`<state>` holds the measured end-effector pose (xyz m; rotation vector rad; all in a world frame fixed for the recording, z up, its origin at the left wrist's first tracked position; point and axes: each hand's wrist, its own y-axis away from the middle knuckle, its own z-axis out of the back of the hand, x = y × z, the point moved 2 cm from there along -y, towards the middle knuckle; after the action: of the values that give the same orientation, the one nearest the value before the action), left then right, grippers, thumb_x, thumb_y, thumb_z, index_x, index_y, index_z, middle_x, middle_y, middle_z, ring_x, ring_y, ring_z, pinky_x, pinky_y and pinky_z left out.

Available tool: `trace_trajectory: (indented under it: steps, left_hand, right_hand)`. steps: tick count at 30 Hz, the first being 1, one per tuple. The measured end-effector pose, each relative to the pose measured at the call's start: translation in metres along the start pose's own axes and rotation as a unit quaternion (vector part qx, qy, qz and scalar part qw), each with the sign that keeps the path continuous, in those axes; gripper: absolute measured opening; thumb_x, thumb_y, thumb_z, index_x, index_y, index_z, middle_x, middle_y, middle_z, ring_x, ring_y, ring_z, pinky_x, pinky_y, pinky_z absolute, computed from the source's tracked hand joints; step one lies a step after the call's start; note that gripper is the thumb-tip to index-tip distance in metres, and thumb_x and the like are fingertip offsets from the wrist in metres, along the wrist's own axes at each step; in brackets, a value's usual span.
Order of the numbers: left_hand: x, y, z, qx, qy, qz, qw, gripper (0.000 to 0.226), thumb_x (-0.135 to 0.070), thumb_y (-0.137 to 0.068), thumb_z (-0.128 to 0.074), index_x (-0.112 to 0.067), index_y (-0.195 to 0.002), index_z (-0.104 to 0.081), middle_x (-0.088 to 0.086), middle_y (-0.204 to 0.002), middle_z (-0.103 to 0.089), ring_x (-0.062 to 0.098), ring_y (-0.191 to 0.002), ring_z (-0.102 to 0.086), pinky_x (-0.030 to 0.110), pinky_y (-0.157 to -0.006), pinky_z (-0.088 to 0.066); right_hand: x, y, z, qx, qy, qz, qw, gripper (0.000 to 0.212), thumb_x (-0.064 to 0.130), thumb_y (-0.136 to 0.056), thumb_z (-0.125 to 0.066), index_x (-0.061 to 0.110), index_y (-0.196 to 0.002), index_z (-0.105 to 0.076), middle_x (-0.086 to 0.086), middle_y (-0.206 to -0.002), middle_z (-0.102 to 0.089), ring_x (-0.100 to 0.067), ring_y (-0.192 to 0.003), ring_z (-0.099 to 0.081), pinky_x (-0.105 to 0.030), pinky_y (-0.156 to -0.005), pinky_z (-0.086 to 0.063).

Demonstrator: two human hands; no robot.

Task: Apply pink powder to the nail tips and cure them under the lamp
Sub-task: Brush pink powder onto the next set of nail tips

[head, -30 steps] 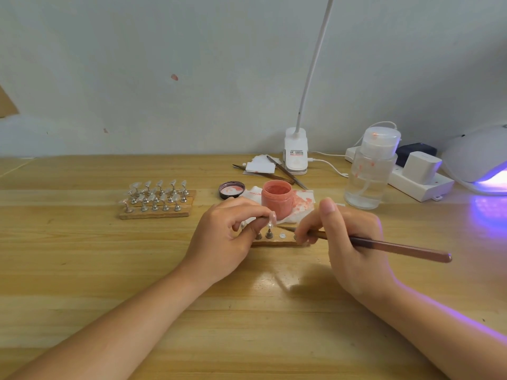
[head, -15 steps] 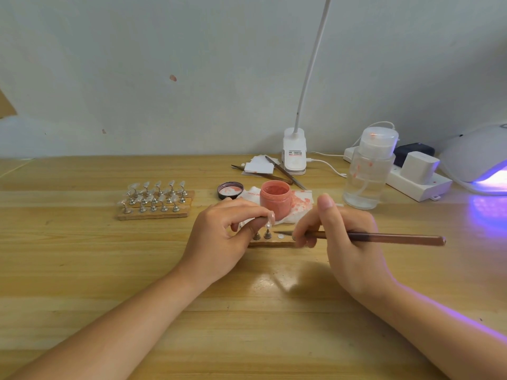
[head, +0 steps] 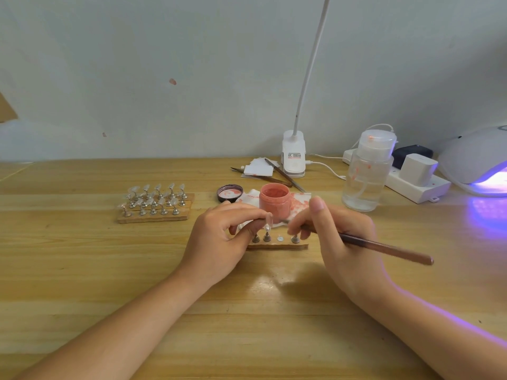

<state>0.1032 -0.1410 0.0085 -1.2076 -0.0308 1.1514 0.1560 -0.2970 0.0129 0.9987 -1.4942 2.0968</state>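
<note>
An open jar of pink powder (head: pixel 274 201) stands on a stained tissue, its lid (head: pixel 229 193) lying to the left. In front of it a small wooden strip (head: pixel 277 244) carries metal nail stands. My left hand (head: pixel 219 242) pinches a clear nail tip on one stand (head: pixel 267 229). My right hand (head: pixel 340 239) grips a brown brush (head: pixel 384 249), its tip pointing left toward that nail tip. The curing lamp (head: pixel 477 160) glows purple at the far right.
A larger wooden block (head: pixel 155 215) with several nail tips on stands sits at the left. A clear pump bottle (head: pixel 366 176), a power strip with plugs (head: pixel 417 182), a clip lamp (head: pixel 293 157), white cards and tweezers (head: pixel 277 171) line the back.
The brush handle has dipped lower at its right end, after lying almost level half a second ago. My left hand keeps its pinch on the nail tip. The view has shifted slightly.
</note>
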Motion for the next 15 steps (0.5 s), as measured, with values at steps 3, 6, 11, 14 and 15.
trace_trajectory:
  steps: [3, 6, 11, 14, 15]
  left_hand:
    - [0.0001, 0.0002, -0.0005, -0.003, 0.006, 0.004, 1.000, 0.021, -0.008, -0.076, -0.064, -0.027, -0.084, -0.067, -0.022, -0.080, -0.061, -0.005, -0.063, -0.046, 0.011, -0.056, -0.034]
    - [0.0006, 0.0007, 0.0006, -0.002, 0.011, 0.012, 1.000, 0.021, -0.009, -0.076, -0.064, -0.028, -0.083, -0.067, -0.021, -0.080, -0.063, -0.002, -0.066, -0.050, 0.010, -0.056, -0.035]
    - [0.0009, 0.0004, -0.0002, -0.006, 0.007, 0.022, 1.000, 0.016, -0.015, -0.076, -0.064, -0.028, -0.084, -0.068, -0.021, -0.078, -0.063, 0.001, -0.058, -0.041, 0.013, -0.056, -0.035]
    - [0.0000, 0.0007, 0.0003, -0.012, 0.004, 0.022, 1.000, 0.013, -0.018, -0.075, -0.065, -0.028, -0.083, -0.068, -0.017, -0.075, -0.065, 0.005, -0.056, -0.040, 0.016, -0.055, -0.037]
    - [-0.0001, 0.0009, 0.0005, -0.010, 0.001, 0.020, 1.000, 0.013, -0.018, -0.075, -0.065, -0.028, -0.083, -0.068, -0.015, -0.075, -0.065, 0.004, -0.056, -0.041, 0.017, -0.055, -0.037]
  right_hand:
    - [0.0002, 0.0019, 0.0001, 0.001, -0.039, -0.030, 0.999, 0.046, 0.037, -0.091, -0.043, 0.015, -0.055, -0.062, -0.003, -0.052, -0.059, -0.006, -0.051, -0.055, -0.017, -0.055, -0.042]
    - [0.0024, 0.0006, 0.0005, -0.015, -0.016, 0.018, 1.000, 0.046, 0.032, -0.091, -0.035, 0.010, -0.063, -0.064, 0.000, -0.060, -0.062, -0.008, -0.057, -0.056, -0.022, -0.057, -0.046]
    - [0.0014, 0.0024, -0.0010, -0.001, -0.045, -0.042, 0.998, 0.051, 0.043, -0.086, -0.037, 0.012, -0.055, -0.064, -0.007, -0.054, -0.061, -0.009, -0.052, -0.055, -0.021, -0.055, -0.044]
    - [0.0023, 0.0023, 0.0002, -0.023, -0.041, -0.011, 0.999, 0.048, 0.038, -0.089, -0.036, 0.012, -0.061, -0.064, -0.003, -0.057, -0.062, -0.006, -0.055, -0.056, -0.017, -0.058, -0.045]
    - [0.0024, 0.0019, 0.0000, -0.020, -0.030, 0.000, 0.999, 0.047, 0.035, -0.090, -0.036, 0.010, -0.064, -0.065, -0.002, -0.060, -0.063, -0.007, -0.057, -0.056, -0.018, -0.059, -0.045]
